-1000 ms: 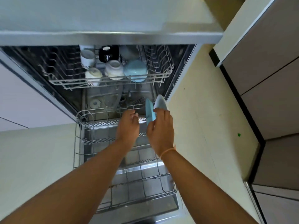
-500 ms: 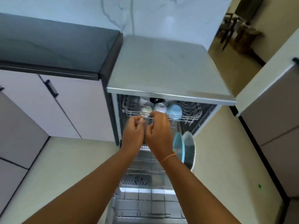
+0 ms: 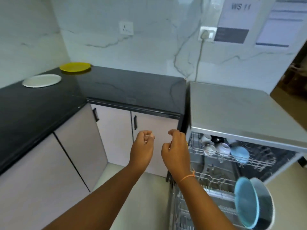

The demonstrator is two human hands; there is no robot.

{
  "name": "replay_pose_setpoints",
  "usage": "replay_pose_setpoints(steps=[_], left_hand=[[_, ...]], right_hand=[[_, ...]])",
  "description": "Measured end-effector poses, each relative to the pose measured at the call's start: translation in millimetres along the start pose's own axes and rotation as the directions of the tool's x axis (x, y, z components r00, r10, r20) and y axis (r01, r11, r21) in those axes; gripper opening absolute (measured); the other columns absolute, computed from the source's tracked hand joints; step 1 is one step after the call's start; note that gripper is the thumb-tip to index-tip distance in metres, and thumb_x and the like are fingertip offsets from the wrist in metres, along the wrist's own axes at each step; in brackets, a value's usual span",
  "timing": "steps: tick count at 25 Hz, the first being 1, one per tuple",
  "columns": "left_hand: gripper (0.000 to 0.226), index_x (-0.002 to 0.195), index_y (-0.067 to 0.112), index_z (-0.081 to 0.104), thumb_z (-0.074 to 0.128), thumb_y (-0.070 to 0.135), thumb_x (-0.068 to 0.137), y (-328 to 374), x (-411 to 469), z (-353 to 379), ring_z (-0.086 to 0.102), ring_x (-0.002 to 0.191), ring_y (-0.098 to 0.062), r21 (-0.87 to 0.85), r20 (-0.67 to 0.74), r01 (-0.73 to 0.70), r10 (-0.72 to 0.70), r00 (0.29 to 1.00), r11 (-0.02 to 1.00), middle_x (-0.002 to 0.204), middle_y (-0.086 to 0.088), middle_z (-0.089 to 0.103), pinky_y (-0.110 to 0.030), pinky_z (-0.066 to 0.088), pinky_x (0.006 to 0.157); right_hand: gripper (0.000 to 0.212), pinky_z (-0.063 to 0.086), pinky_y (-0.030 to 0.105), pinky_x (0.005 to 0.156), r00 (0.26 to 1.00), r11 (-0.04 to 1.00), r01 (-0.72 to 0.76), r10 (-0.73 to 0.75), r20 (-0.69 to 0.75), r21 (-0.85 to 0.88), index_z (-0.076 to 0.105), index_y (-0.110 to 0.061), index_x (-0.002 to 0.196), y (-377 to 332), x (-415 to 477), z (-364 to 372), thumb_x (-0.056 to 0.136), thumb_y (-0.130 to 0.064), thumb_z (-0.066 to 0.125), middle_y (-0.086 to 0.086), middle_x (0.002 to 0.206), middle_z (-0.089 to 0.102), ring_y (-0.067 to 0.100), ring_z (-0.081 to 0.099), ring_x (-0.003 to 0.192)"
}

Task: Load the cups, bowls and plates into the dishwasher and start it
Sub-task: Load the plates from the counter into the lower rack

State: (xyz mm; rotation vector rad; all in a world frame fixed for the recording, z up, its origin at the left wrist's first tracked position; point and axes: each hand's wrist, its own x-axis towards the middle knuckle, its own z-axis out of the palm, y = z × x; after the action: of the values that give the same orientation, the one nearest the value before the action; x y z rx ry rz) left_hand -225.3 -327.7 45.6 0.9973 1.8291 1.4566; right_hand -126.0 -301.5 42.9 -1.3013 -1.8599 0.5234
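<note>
We find the white plate (image 3: 41, 80) lying flat at the far left of the counter (image 3: 116, 87), with the yellow plate (image 3: 75, 66) beyond it. Both lie well left of our hands, and the left hand (image 3: 142, 146) is nearer. It and the right hand (image 3: 176, 150) hang loosely curled and empty. The dishwasher (image 3: 232, 110) stands open at right.

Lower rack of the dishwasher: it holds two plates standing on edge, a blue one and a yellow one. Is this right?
Not quite. The head view shows the lower rack holding a blue plate and a white plate on edge, not a yellow one; the yellow plate lies on the black counter.
</note>
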Motion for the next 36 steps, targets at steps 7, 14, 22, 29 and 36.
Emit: replay_pose_setpoints(steps=[7,14,22,29,36], left_hand=[[0.025,0.12,0.022,0.048,0.042,0.031,0.097,9.9,54.9,-103.1,0.057,0.104,-0.018,0.012,-0.157,-0.041,0.042,0.987,0.999,0.119,-0.001,0.058,-0.029,0.049,0.086],[0.027,0.122,0.021,0.048,0.045,0.03,0.096,-16.0,139.4,-171.8,0.056,0.1,-0.013,0.019,-0.302,-0.058,0.062,0.951,0.998,0.114,0.003,0.058,-0.027,0.048,0.086],[0.017,0.112,0.023,0.051,0.047,0.023,0.096,-13.4,287.4,-228.7,0.06,0.09,-0.008,-0.004,-0.407,-0.04,0.035,0.913,0.999,0.093,0.01,0.058,-0.017,0.051,0.073],[0.02,0.114,0.025,0.053,0.047,0.025,0.095,-33.8,388.6,-310.9,0.057,0.086,-0.001,0.028,-0.48,0.064,-0.042,0.876,0.998,0.093,0.012,0.061,-0.021,0.046,0.075],[0.021,0.114,0.023,0.053,0.047,0.028,0.095,-59.9,465.7,-363.7,0.058,0.084,-0.002,0.012,-0.527,0.137,-0.11,0.843,0.99,0.097,0.011,0.061,-0.018,0.043,0.065]], right_hand=[[0.032,0.039,0.011,0.074,0.979,0.982,0.185,-0.187,0.085,0.028,0.05,-0.013,0.121,-88.3,31.0,78.6,0.09,-0.008,0.049,0.004,0.122,0.051,0.014,0.052,0.1],[0.032,0.041,0.014,0.077,0.96,0.968,0.227,-0.24,0.142,0.107,0.05,-0.015,0.122,-137.1,93.8,175.6,0.09,-0.008,0.05,0.003,0.124,0.051,0.014,0.053,0.101],[0.034,0.035,0.008,0.061,0.913,0.93,0.313,-0.35,0.207,0.191,0.049,-0.015,0.12,-181.1,230.2,283.1,0.087,-0.004,0.048,-0.001,0.113,0.049,0.011,0.049,0.092],[0.031,0.041,0.015,0.057,0.898,0.924,0.287,-0.352,0.264,0.254,0.05,-0.015,0.117,-227.7,299.3,384.9,0.088,-0.004,0.051,0.0,0.114,0.048,0.009,0.051,0.076],[0.034,0.045,0.017,0.063,0.886,0.952,0.207,-0.28,0.37,0.225,0.046,-0.019,0.12,-249.3,356.6,471.2,0.089,-0.009,0.053,-0.002,0.118,0.044,0.011,0.055,0.086]])
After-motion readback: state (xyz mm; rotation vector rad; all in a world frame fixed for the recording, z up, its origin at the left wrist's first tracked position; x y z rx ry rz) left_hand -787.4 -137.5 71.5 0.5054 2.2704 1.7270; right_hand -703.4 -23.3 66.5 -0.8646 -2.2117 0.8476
